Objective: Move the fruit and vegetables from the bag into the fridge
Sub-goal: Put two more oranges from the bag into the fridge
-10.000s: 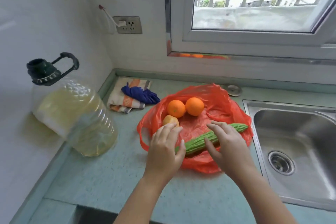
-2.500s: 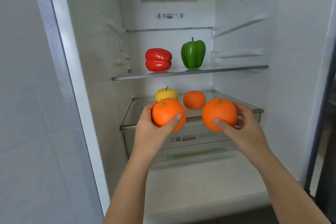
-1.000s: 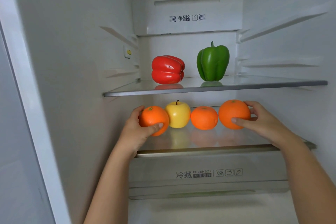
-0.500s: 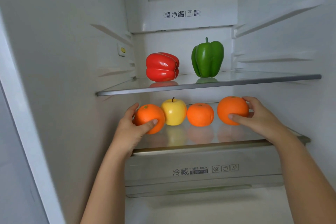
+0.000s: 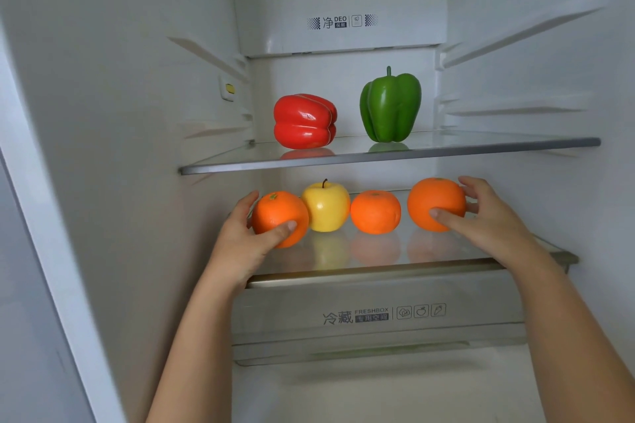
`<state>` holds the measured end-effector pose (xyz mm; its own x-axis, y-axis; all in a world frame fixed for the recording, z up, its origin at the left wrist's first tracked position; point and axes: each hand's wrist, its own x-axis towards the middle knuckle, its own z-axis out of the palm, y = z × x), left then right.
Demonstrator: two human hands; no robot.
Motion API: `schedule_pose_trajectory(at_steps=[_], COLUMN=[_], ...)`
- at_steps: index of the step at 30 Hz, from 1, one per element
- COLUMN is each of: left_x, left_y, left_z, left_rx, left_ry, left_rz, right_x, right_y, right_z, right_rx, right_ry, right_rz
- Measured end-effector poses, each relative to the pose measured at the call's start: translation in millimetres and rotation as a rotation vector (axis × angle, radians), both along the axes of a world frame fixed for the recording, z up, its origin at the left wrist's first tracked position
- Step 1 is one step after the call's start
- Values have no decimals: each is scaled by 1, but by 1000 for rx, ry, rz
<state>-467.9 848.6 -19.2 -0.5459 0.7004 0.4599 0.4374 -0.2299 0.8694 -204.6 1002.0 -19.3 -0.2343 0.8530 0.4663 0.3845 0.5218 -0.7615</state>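
Head view: holds left orange (image 5: 275, 213) in left grip (image 5: 240, 244), right orange (image 5: 434, 199) in right grip (image 5: 484, 221), both on lower shelf (image 5: 378, 274) flanking apple (image 5: 324, 208).

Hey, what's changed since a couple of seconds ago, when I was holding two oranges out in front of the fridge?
Both went in onto the lower glass shelf: the left orange at the row's left end beside the yellow apple, the right orange at the right end. The left hand and right hand still grip them. The apple, middle orange, red pepper and green pepper stayed put.
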Motion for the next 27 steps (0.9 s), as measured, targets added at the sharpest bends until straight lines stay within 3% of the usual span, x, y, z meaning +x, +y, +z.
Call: schedule_pose_trajectory(at_steps=[5,10,16,27], left_x=[9,33,68,94], left_y=[-9,-36,-83,-189], left_z=[-6,-17,-42,-89], left_rx=[-33,57,93,-31], left_ry=[95,215,473,667], left_rz=[125,222,246,371], right_x=[0,-3,-20,-40], right_y=[-24,-63,-124,-243], right_z=[-6,-21,-42,-82], right_rx=[149,362,474,527], right_ry=[67,34,-33,-212], right_rz=[-100,-180,-55,113])
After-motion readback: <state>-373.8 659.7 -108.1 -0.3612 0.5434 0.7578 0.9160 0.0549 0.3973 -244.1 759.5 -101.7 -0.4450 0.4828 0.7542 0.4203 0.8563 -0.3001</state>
